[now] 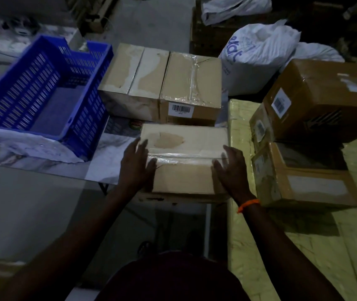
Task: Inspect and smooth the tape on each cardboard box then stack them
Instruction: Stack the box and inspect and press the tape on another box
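Head view, dim light. My left hand (137, 164) lies flat against the left end of the near box (186, 142), fingers straight and spread, thumb resting on the top close to the tape (186, 157). My right hand (230, 168) is set the same way at the right end, fingers straight and thumb on the top. Neither hand curls round anything, and the box sits pressed between the two palms. An orange band (248, 205) circles the right wrist.

The near box stands at the table's front edge, straight ahead of me, with its clear tape running left to right across the top seam. A patch of the paper skin is torn away behind the tape.

Two more boxes stand side by side just behind it, touching each other: a plain box (134, 79) on the left and a barcode box (192, 83) on the right, with glossy tape crossing its top. A blue crate (32, 83) stands left of them on a marbled sheet (43, 146).

On the right, a yellow surface (303, 246) bears a stack (316, 94) of brown boxes with labels, the top one tilted. White sacks (257, 55) lie behind.
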`<state>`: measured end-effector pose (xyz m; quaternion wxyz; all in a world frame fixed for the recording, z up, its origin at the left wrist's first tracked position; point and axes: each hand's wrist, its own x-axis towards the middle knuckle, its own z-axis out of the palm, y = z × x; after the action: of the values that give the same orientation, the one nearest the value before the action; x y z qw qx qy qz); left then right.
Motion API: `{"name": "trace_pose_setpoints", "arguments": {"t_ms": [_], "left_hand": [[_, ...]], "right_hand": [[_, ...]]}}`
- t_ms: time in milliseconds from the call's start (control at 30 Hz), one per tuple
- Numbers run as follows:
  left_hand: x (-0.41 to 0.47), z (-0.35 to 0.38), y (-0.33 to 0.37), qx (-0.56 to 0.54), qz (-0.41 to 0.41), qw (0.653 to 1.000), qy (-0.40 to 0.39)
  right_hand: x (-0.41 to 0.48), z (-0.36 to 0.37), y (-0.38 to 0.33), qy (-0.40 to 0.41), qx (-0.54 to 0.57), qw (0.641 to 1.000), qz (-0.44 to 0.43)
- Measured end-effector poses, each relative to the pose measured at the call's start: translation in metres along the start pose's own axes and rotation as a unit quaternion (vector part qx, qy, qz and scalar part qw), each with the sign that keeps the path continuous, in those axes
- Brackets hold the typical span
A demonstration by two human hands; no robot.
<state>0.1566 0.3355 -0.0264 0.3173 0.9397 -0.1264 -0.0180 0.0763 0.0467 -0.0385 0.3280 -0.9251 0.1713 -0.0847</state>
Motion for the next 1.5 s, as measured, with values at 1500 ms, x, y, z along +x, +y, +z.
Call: {"name": "trace_pose_setpoints", "arguments": {"t_ms": [1500], "left_hand": [[-0.01,-0.039,0.021,-0.056,0.114,0.99,0.067]], "right_hand": [[-0.017,-0.02,-0.067,0.072,-0.022,0.989,-0.127]]}}
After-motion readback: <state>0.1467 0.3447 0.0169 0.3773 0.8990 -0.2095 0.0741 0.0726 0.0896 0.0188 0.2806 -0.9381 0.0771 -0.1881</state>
